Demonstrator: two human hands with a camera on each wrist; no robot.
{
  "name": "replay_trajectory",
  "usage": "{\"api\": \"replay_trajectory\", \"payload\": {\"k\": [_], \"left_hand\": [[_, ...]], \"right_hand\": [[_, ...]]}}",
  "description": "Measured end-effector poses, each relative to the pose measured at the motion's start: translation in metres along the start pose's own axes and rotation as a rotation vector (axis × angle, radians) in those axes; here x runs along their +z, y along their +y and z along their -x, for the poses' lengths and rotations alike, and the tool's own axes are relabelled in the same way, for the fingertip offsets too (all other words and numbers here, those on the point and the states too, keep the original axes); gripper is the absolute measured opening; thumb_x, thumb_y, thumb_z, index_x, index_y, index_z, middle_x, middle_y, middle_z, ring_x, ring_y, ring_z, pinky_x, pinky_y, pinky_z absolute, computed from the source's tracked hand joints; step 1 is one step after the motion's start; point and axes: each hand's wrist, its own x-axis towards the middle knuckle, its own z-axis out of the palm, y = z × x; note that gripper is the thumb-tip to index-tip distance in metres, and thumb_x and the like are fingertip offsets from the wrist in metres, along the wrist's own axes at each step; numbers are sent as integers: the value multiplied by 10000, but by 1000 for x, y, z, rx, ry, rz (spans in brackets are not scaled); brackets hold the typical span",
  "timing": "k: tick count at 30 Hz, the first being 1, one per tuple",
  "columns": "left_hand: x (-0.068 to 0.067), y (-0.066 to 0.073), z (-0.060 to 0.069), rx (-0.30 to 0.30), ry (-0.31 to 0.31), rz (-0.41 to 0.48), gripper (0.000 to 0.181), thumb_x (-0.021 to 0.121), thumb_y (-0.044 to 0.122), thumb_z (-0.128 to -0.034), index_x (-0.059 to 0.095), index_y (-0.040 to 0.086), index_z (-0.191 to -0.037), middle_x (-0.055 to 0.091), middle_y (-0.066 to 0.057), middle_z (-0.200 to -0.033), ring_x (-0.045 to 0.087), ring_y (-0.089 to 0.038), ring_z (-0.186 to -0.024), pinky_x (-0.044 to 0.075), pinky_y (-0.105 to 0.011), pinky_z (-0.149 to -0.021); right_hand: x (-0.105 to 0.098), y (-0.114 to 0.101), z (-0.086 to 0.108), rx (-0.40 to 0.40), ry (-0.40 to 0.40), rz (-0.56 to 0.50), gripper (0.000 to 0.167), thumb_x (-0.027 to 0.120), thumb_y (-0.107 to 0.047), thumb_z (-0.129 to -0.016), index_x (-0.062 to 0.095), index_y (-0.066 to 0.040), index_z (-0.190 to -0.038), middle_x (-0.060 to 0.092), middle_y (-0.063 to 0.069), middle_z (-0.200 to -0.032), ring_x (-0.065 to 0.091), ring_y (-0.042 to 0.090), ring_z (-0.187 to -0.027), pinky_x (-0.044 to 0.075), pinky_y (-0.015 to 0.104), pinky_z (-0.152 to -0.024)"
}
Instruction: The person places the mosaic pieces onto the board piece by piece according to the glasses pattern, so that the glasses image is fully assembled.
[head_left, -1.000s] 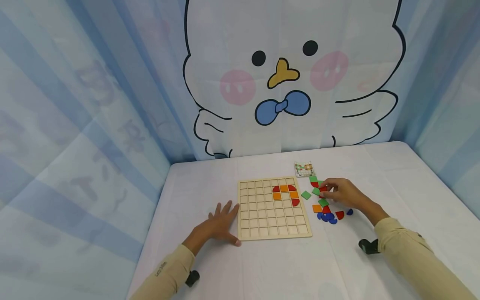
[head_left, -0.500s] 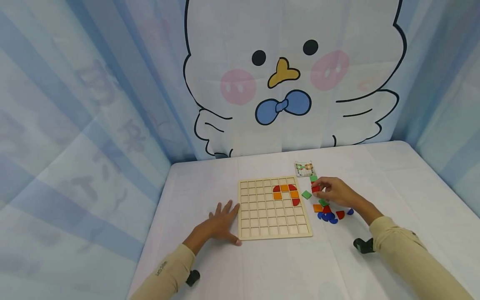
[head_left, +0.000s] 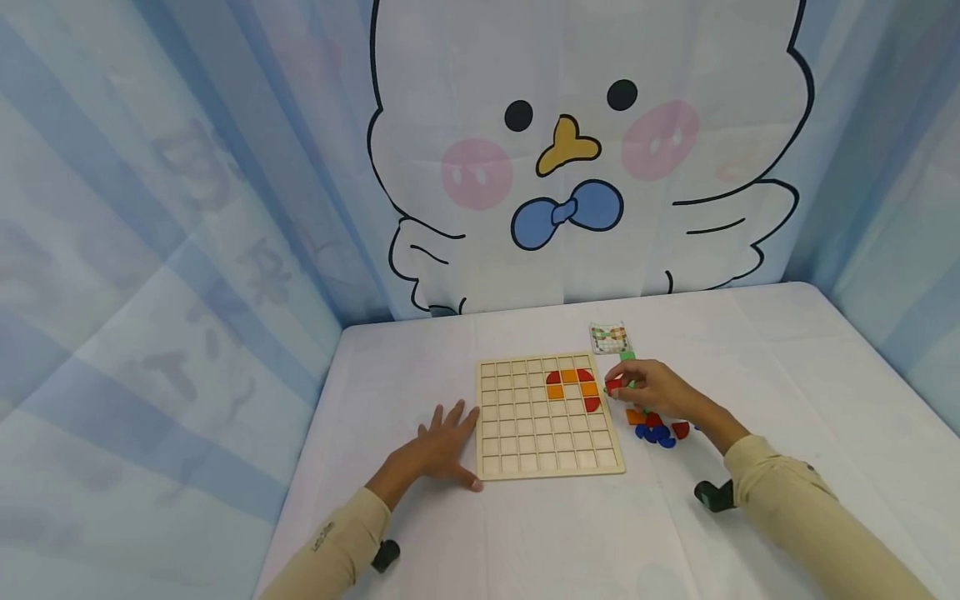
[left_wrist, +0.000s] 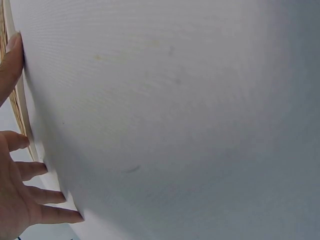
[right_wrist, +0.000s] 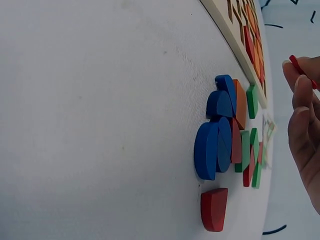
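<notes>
A light wooden grid board (head_left: 525, 433) lies flat on the table, with several red and orange pieces (head_left: 569, 377) set in cells at its upper right. Spread fingers of my left hand (head_left: 438, 446) rest along the board's left edge, fingertips and thumb touching it. Just off the board's right edge, my right hand (head_left: 656, 387) pinches a red piece (head_left: 614, 387) between thumb and fingers. In the right wrist view the red piece (right_wrist: 299, 67) is seen nearly edge-on, held above the table.
Loose blue half-round pieces (head_left: 654, 433), an orange square (head_left: 635, 417), a red piece (head_left: 680, 430) and green pieces (right_wrist: 252, 102) lie right of the board. A small pattern card (head_left: 609, 338) sits behind them. A printed curtain (head_left: 420, 167) hangs behind the table.
My right hand has moved left from the loose pieces toward the board, carrying the red piece. The left hand and the board have stayed in place.
</notes>
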Motion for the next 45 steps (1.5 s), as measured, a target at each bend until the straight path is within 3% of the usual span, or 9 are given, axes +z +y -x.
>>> {"api": "replay_trajectory", "payload": {"k": [5, 10, 17, 20, 24, 32, 35, 40, 45], "left_hand": [[1, 0, 0, 1, 0, 3, 1241, 885, 566, -663, 202, 162, -1617, 104, -173, -1687, 57, -521, -1518, 200, -744, -1129], [1, 0, -2, -2, 0, -6, 1242, 879, 576, -665, 196, 167, -1619, 98, -168, -1688, 54, -516, -1520, 201, -741, -1131], [1, 0, -3, -4, -2, -14, 1246, 878, 581, -664, 193, 171, -1620, 97, -165, -1689, 56, -517, -1520, 204, -741, -1130], [0, 1, -1, -3, -1, -12, 1244, 881, 576, -663, 197, 169, -1619, 100, -168, -1688, 58, -522, -1517, 205, -742, -1129], [-1, 2, 0, -1, 2, -12, 1236, 884, 568, -665, 207, 162, -1616, 109, -175, -1685, 68, -527, -1514, 210, -742, -1127], [-2, 3, 2, 1, 6, -12, 1232, 882, 569, -666, 209, 166, -1616, 113, -172, -1685, 71, -526, -1515, 211, -737, -1130], [-2, 3, 3, 3, 9, -12, 1232, 884, 566, -664, 212, 163, -1615, 118, -174, -1684, 74, -527, -1514, 213, -735, -1131], [-2, 3, 3, 5, 12, -13, 1230, 884, 565, -664, 216, 158, -1614, 124, -177, -1683, 81, -529, -1512, 217, -734, -1130], [-2, 3, 3, 6, 16, -13, 1231, 884, 566, -664, 216, 159, -1614, 124, -175, -1683, 83, -529, -1512, 219, -734, -1130]], "right_hand": [[4, -4, -3, 6, -9, -12, 256, 703, -122, -934, 616, -64, -1168, 647, 109, -989, 594, 225, -654, 573, 294, -631], [7, -6, -5, -46, -15, 6, 284, 685, -104, -940, 631, -54, -1214, 638, 101, -996, 587, 222, -656, 566, 291, -618], [12, -7, -7, -92, -1, 72, 178, 693, -129, -939, 674, -93, -1112, 676, 43, -1005, 576, 196, -884, 532, 232, -743], [13, -6, -7, -68, -15, 60, 194, 700, -126, -935, 668, -88, -1122, 654, 41, -965, 574, 206, -821, 539, 245, -694], [13, -7, -7, -55, -44, 57, 304, 676, -108, -944, 662, -52, -1242, 626, 74, -970, 570, 189, -725, 541, 247, -624], [15, -7, -6, -80, -50, 90, 236, 646, -100, -945, 715, -88, -1171, 668, 156, -1224, 555, 166, -765, 508, 251, -618], [17, -8, -6, -83, -50, 89, 200, 656, -112, -941, 714, -103, -1132, 678, 127, -1168, 551, 151, -782, 506, 247, -637], [18, -9, -6, -86, -66, 52, 216, 669, -114, -934, 689, -73, -1145, 657, 89, -1032, 558, 144, -663, 507, 257, -578], [21, -10, -8, -85, -81, 26, 211, 671, -115, -934, 694, -56, -1135, 660, 84, -1027, 547, 140, -600, 485, 265, -525]]}}
